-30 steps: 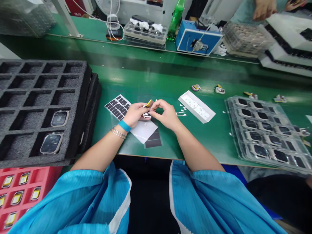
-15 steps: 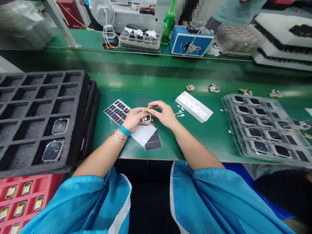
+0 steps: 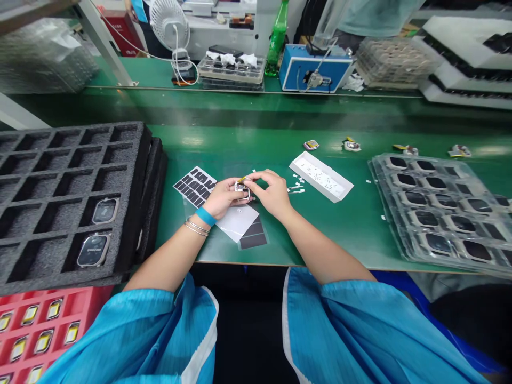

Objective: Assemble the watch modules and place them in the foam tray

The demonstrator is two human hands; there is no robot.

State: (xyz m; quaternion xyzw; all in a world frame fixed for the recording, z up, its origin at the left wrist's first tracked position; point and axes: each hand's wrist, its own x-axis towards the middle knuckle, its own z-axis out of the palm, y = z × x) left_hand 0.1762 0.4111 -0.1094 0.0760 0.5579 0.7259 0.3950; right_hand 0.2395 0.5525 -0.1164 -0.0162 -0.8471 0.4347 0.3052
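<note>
The left hand (image 3: 219,199) grips a small open watch case (image 3: 242,188) above the green, glossy bench (image 3: 348,234); the right hand (image 3: 274,193) pinches with thumb and forefinger at its far edge, by a thin yellow strip (image 3: 242,180). The case is pale-rimmed and rounded, with its open side facing up; fingers hide too much to tell its long axis. Below lie a smooth white sheet (image 3: 236,221) and a sheet of black rectangular stickers (image 3: 194,186). At left, a grainy foam tray (image 3: 128,213) has square pockets; one watch (image 3: 93,249) in it shows white lettering, too small to read.
</note>
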